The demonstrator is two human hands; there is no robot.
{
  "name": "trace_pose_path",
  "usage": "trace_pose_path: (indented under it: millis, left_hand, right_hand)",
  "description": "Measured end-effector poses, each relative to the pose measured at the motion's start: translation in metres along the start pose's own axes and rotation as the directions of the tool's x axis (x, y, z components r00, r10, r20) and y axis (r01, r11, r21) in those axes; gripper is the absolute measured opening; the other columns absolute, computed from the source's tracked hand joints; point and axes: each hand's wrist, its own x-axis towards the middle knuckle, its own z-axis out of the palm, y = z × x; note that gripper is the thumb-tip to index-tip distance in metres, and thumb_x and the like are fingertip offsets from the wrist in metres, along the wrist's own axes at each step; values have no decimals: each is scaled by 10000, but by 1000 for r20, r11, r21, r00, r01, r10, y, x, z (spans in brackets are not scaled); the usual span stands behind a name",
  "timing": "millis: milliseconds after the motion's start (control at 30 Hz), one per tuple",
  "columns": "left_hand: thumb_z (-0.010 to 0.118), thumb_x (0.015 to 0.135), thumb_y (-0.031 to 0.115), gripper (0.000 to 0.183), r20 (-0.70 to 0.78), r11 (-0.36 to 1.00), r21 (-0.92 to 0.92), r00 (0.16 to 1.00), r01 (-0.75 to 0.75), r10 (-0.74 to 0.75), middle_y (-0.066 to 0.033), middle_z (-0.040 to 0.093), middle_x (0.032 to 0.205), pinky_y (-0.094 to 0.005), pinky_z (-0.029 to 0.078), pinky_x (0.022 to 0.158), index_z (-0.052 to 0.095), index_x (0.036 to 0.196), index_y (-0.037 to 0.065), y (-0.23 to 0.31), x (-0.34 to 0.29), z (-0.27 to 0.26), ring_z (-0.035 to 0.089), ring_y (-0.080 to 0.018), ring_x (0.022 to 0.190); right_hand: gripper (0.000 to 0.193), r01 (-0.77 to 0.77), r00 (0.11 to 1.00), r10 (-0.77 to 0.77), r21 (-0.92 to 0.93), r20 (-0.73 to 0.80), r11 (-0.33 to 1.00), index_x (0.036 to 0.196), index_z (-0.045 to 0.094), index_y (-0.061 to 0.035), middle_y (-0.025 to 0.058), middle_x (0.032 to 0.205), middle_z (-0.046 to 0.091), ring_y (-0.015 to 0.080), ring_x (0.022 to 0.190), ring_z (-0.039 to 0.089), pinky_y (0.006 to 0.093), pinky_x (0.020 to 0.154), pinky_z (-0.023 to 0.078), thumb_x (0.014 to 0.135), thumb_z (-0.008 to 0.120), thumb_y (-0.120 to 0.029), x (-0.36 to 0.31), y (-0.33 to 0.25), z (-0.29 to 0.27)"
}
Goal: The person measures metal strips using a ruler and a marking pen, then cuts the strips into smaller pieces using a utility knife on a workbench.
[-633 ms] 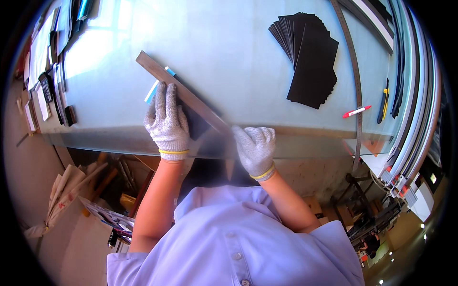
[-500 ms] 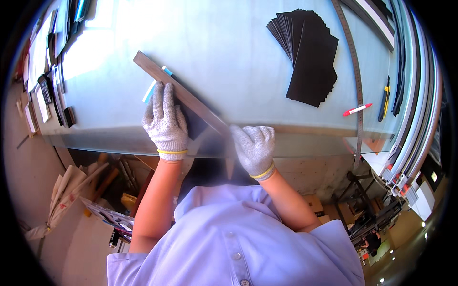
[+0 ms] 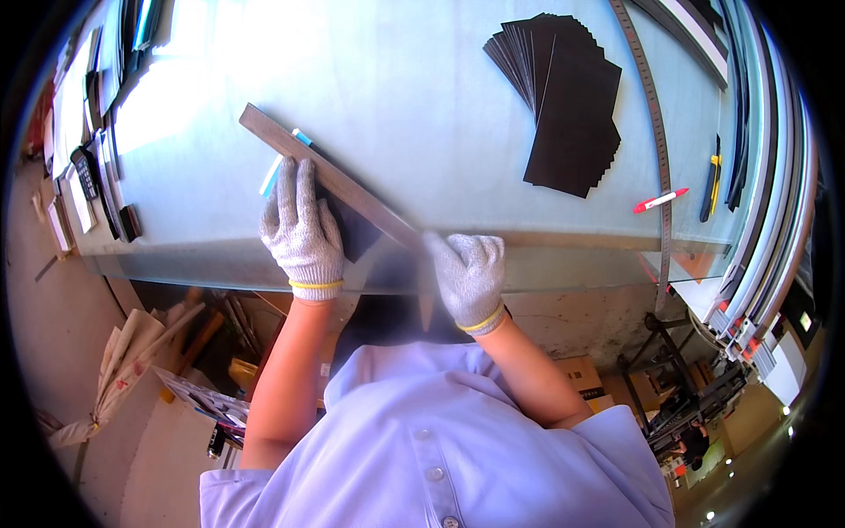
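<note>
A long flat brownish-grey bar (image 3: pixel 327 172) lies slantwise across a dark sheet (image 3: pixel 359 231) near the table's front edge. My left hand (image 3: pixel 302 233), in a grey knit glove, rests on the left of the bar, its fingers stretched out flat with the tips against it. At the bar's near end my right hand (image 3: pixel 471 271), gloved too, is closed, with its fingers curled. Blur hides the exact grip there. A white and light-blue strip (image 3: pixel 270 177) shows beside the left fingertips, and a small blue piece (image 3: pixel 303 137) across the bar.
Fanned black cards (image 3: pixel 572 123) lie at the far right of the glass-topped table (image 3: pixel 422 106). Beyond them are a curved-looking ruler (image 3: pixel 652 92), a red and white marker (image 3: pixel 661 201) and a yellow and black cutter (image 3: pixel 711 188). A black calculator (image 3: pixel 85 172) sits left.
The bar's far end has shifted slightly toward me and to the left, and my left hand has moved a little nearer with it. My right hand stays closed at the near end.
</note>
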Motion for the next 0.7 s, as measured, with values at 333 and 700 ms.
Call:
trace_pose_path:
  millis: [333, 700]
  left_hand:
    - [543, 933, 98, 536, 4, 1000, -21, 1000, 12, -12, -136, 506, 1547, -437, 375, 1119, 554, 1469, 100, 0, 0, -1, 546, -337, 1305]
    - [618, 867, 82, 581, -5, 1000, 8, 1000, -10, 10, -163, 534, 1517, -430, 392, 1095, 575, 1446, 94, -2, 0, 0, 563, -317, 1307]
  right_hand:
    - [204, 87, 993, -84, -39, 79, 995, 1066, 750, -82, 58, 870, 613, 281, 782, 572, 435, 734, 425, 863, 737, -81, 4, -3, -10]
    - [335, 129, 989, -122, -85, 86, 988, 1162, 751, -109, 48, 939, 611, 266, 818, 582, 436, 763, 437, 836, 685, -71, 2, -1, -8]
